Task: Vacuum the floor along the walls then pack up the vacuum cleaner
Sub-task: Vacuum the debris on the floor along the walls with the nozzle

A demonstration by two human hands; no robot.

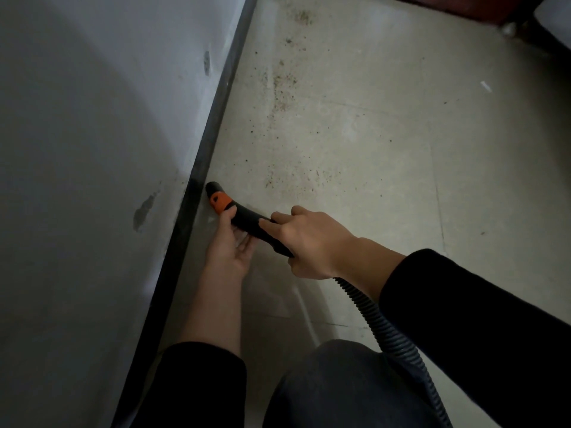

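Note:
A black vacuum nozzle (244, 218) with an orange collar lies low over the pale floor (370, 143), its tip touching the dark skirting board (210, 131) at the foot of the grey wall (92, 118). My left hand (230, 242) cups the nozzle from below, just behind the orange collar. My right hand (312, 242) grips the handle end from above. From under my right hand a black ribbed hose (383, 329) runs back to the lower right. Dark crumbs and dust (282, 88) are scattered on the floor ahead of the nozzle.
My knee (340, 387) in dark trousers fills the bottom centre. A dark red piece of furniture with a round foot (506, 27) stands at the top right. A small white scrap (486, 86) lies on the floor at the right.

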